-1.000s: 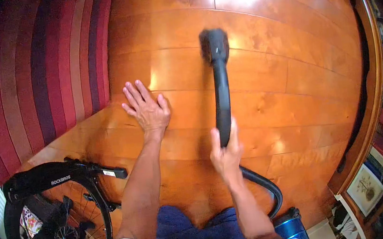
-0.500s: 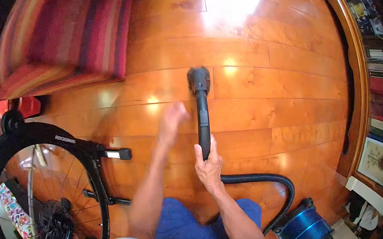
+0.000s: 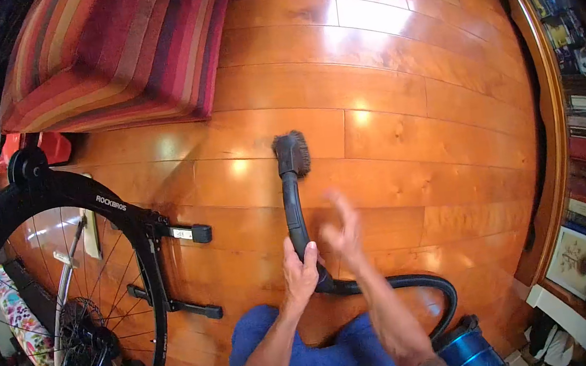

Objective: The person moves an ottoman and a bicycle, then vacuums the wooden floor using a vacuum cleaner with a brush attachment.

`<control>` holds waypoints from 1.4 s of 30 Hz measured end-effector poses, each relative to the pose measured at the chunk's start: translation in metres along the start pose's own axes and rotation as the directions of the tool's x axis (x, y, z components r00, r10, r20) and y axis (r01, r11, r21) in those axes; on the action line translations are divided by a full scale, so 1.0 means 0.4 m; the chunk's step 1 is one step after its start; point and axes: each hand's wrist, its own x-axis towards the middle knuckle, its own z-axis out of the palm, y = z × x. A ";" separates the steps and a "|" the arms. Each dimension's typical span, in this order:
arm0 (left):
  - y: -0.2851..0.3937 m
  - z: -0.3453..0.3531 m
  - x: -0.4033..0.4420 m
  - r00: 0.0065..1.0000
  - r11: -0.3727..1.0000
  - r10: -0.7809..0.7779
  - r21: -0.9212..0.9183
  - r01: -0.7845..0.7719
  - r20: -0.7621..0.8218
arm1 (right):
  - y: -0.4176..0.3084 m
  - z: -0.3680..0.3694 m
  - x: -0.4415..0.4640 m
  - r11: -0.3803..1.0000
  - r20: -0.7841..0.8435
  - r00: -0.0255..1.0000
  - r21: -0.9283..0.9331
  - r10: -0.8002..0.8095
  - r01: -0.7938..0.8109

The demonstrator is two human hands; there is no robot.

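A black vacuum tube [image 3: 293, 212] ends in a brush head [image 3: 293, 155] that rests tilted over the wooden floor [image 3: 385, 165]. My left hand [image 3: 300, 272] is wrapped round the tube's lower part, thumb on top. Just to the right, my right hand [image 3: 344, 231] is off the tube, slightly blurred, its fingers spread with nothing in them. From the tube's lower end a ribbed black hose [image 3: 405, 282] curves right and down to a blue canister [image 3: 470, 352].
A striped cover [image 3: 128, 64] hangs over furniture at the upper left. A bicycle wheel [image 3: 55, 185] on a black stand [image 3: 194, 233] stands at the left. Along the right is a wooden-edged cabinet [image 3: 540, 32] with books and a framed picture [image 3: 575, 263].
My left hand came down from the floor side and took hold of the tube. My right hand let go and moved right. The brush head shifted left and lower, and the view turned.
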 end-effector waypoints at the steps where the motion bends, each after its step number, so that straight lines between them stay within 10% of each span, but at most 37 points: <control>1: 0.041 0.009 0.010 1.000 1.000 -0.003 0.004 0.003 -0.008 | 0.021 -0.020 0.091 0.927 -0.158 0.984 -0.375 -0.084 0.019; 3: 0.117 0.025 0.078 0.991 0.994 0.062 0.096 -0.051 -0.115 | 0.094 -0.071 0.276 0.691 -0.299 0.953 -0.678 0.051 -0.250; 4: 0.110 0.029 0.189 0.882 0.861 0.439 0.360 -0.360 -0.168 | 0.149 -0.086 0.331 0.581 -0.354 0.927 -0.732 0.121 -0.356; 6: 0.221 0.057 0.379 0.878 0.839 0.451 0.412 -0.355 -0.162 | 0.208 -0.084 0.349 0.491 -0.357 0.931 -0.800 0.071 -0.344; 7: 0.232 0.068 0.512 0.682 0.615 0.715 0.607 -0.504 -0.158 | 0.232 -0.075 0.353 0.390 -0.356 0.934 -0.859 0.014 -0.333; 10: 0.421 0.073 0.624 0.925 0.747 0.363 0.629 -0.215 -0.115 | 0.228 -0.079 0.353 0.435 -0.351 0.935 -0.837 0.041 -0.333; 14: 0.255 -0.064 0.505 0.786 0.662 0.612 0.602 -0.446 -0.091 | 0.222 -0.082 0.355 0.449 -0.348 0.935 -0.827 0.063 -0.338; 18: 0.051 -0.214 0.042 0.892 0.684 0.396 0.718 -0.130 -0.216 | 0.215 -0.088 0.354 0.475 -0.349 0.935 -0.813 0.063 -0.336; 20: 0.074 -0.238 -0.106 0.965 0.719 0.001 0.670 0.182 -0.263 | 0.224 -0.091 0.354 0.469 -0.350 0.936 -0.819 0.048 -0.331; 27: 0.259 -0.124 0.558 0.739 0.642 0.644 0.664 -0.383 -0.197 | 0.225 -0.084 0.352 0.465 -0.344 0.938 -0.823 0.049 -0.326; 28: 0.366 -0.079 0.591 0.858 0.758 0.454 0.610 -0.231 -0.239 | 0.229 -0.081 0.353 0.463 -0.341 0.939 -0.825 0.051 -0.324; 32: 0.324 -0.167 0.532 0.845 0.637 0.512 0.728 -0.253 -0.155 | 0.236 -0.084 0.349 0.460 -0.334 0.942 -0.830 0.045 -0.316; 36: 0.128 -0.314 0.090 0.890 0.623 0.450 0.741 -0.250 -0.079 | 0.233 -0.085 0.351 0.479 -0.351 0.936 -0.816 0.034 -0.324; 37: 0.087 -0.360 -0.037 0.984 0.738 0.123 0.675 -0.002 -0.132 | 0.234 -0.087 0.349 0.470 -0.361 0.931 -0.815 0.045 -0.339; 40: 0.130 -0.375 -0.114 0.992 0.758 -0.067 0.641 0.119 -0.104 | 0.243 -0.082 0.339 0.473 -0.366 0.930 -0.815 0.027 -0.334; 42: 0.110 -0.310 0.019 0.966 0.706 0.246 0.667 -0.237 0.082 | 0.243 -0.087 0.349 0.492 -0.362 0.931 -0.801 0.056 -0.341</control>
